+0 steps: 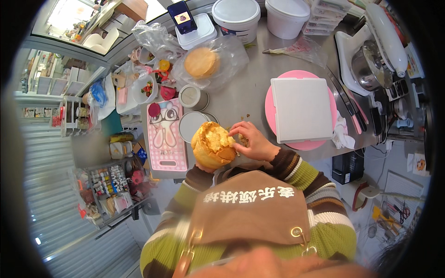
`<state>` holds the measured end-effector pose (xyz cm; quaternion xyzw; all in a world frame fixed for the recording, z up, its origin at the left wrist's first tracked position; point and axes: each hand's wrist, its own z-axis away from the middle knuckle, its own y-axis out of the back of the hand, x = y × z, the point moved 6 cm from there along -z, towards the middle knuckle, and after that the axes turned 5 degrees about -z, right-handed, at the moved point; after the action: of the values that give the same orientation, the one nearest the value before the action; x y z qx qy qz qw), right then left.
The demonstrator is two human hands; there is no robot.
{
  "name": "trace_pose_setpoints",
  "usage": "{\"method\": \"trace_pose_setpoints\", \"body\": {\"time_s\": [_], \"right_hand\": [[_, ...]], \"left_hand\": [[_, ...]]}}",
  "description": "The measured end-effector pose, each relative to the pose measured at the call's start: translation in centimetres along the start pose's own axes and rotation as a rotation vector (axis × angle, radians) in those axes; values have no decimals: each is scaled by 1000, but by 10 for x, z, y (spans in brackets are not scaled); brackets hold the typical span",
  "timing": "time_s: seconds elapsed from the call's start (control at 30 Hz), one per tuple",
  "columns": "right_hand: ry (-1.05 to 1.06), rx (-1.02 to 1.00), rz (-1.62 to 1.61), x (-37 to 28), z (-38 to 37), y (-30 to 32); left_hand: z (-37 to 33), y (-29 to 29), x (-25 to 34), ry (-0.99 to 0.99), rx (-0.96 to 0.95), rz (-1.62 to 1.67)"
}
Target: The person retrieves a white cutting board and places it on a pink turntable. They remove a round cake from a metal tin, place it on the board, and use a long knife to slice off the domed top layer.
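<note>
A golden-yellow sponge cake (213,146), its top torn and crumbly, is held up over the near edge of the metal table. My left hand (205,167) supports it from below and behind, with most of its fingers hidden by the cake. At the cake's right edge, my right hand (252,142) pinches the torn crumb between thumb and fingertips. Just behind the cake lies a round metal cake tin base (189,127), beside a small metal tin (193,97). To the left is a pink cutting board (168,146) with a rabbit picture.
To the right, a white square board (302,109) rests on a pink round turntable (270,116). A stand mixer (387,39) stands far right, near long spatulas (347,99). Farther back are a bagged round cake (202,62), a piping bag (303,50), white tubs (236,16) and a phone (182,17).
</note>
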<state>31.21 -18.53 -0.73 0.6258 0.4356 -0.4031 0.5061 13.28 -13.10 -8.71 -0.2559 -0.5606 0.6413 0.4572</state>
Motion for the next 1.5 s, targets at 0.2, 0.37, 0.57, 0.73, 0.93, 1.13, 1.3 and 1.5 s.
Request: {"method": "trace_pose_setpoints", "body": {"time_s": [0.2,0.37,0.57,0.73,0.93,1.13,1.3,1.5], "right_hand": [[96,-287,-142,-13,5,0],[2,-386,-107,-11,5,-1],[17,-312,-162,-19,3,0],[-18,-284,-296,-27,5,0],[-33,-370,-287,-31,5,-12],[-41,-284,-342,-26,2,-11],[-121,-334,-342,-20,3,-18],[-178,-352,-433,-18,1,-26]], "left_hand": [[6,-4,7,-17,-24,-89],[4,-6,2,-24,30,-83],[5,-20,4,-24,-78,-164],[8,-26,6,-40,-131,-181],[5,-28,3,-53,-127,-232],[1,-41,-4,1,-168,-188],[4,-34,-3,-5,34,-158],[-2,-26,0,-81,40,-971]]}}
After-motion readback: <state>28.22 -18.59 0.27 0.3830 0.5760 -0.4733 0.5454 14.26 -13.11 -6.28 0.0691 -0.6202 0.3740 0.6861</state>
